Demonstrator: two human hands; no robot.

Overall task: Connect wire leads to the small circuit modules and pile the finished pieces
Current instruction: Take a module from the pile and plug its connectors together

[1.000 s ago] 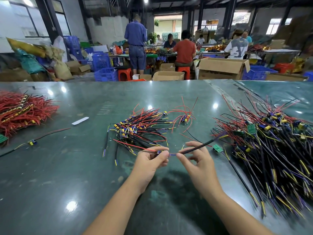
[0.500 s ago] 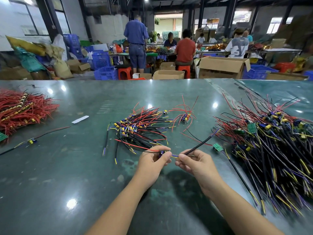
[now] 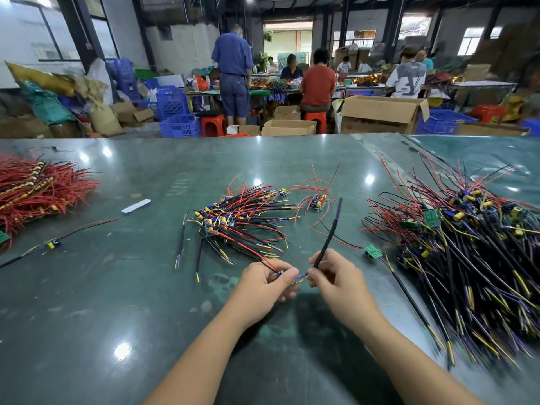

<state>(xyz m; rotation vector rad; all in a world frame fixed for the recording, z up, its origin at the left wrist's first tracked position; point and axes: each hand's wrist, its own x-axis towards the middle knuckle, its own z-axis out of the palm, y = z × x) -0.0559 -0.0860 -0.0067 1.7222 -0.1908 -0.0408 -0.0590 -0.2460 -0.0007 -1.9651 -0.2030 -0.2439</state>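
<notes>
module (image 3: 281, 272) pinched in left hand (image 3: 267, 283), lead (image 3: 328, 238) in right hand (image 3: 336, 276)

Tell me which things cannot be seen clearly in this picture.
- Head view: the joint between the small module and the black lead is hidden by the fingers of both hands.
- The red wire pile is cut off by the left edge.
- Module markings in the middle pile are too small.
</notes>
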